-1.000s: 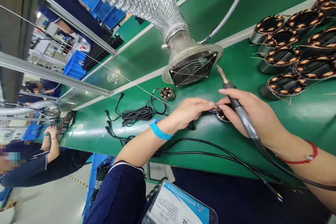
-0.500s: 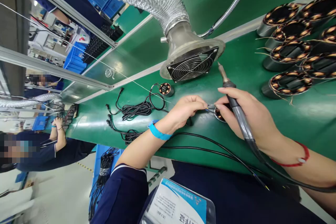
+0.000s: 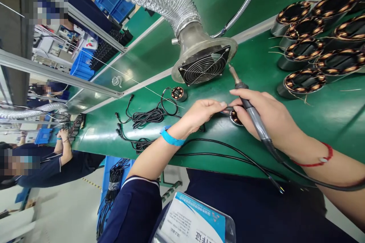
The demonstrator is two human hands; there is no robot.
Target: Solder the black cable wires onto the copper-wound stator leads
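My right hand (image 3: 264,121) is closed around a soldering iron (image 3: 254,117), whose tip points up and away beside the fume hood. Its thumb and forefinger also reach the thin wires (image 3: 227,111) by a small motor stator (image 3: 235,118), partly covered by that hand. Pinched shut at the same spot, my left hand (image 3: 203,114) grips the wires, and a black sleeve or cable piece shows between the fingertips. The exact joint is hidden by the fingers. Loose black cables (image 3: 222,142) run across the bench below both hands, ending in bare coloured wire tips.
A fan-fitted fume hood (image 3: 205,64) on a silver duct (image 3: 159,0) hangs just beyond my hands. Several larger stators (image 3: 305,83) stand at right. Another small stator (image 3: 179,93) and a coiled cable (image 3: 146,117) lie left on the green bench. A co-worker (image 3: 42,163) sits farther left.
My view has shifted slightly, so the hood and the stators sit further left. Both hands remain together at the wires, and the fingers have moved a little along them.
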